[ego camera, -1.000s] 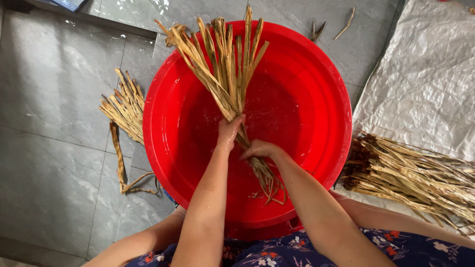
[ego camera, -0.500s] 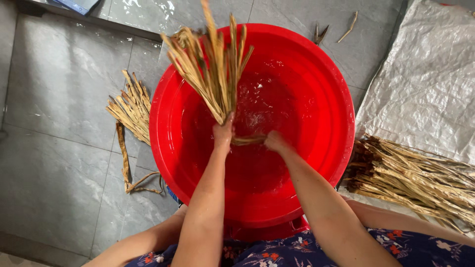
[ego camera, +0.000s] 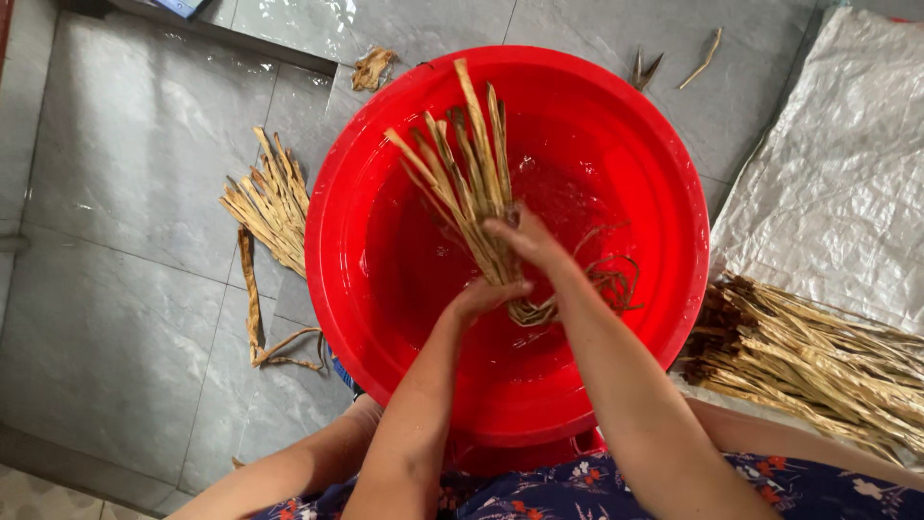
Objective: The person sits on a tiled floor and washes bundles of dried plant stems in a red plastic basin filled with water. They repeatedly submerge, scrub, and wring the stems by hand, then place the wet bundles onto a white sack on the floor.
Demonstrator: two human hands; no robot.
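- A basin is set on the floor, straight before the person's knees.
- A bundle of strips is held inside the basin, fanned toward its far rim.
- The left hand is placed below the right hand, both around the bundle.
- A small sheaf is laid on the floor just left of the basin.
- A large pile is laid to the right, on a sheet.

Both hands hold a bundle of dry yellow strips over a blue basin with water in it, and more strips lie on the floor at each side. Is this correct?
Not quite: the basin is red, not blue, as the head view shows. The rest stands: the left hand and right hand hold the bundle over the water, with strips at the left and the right.
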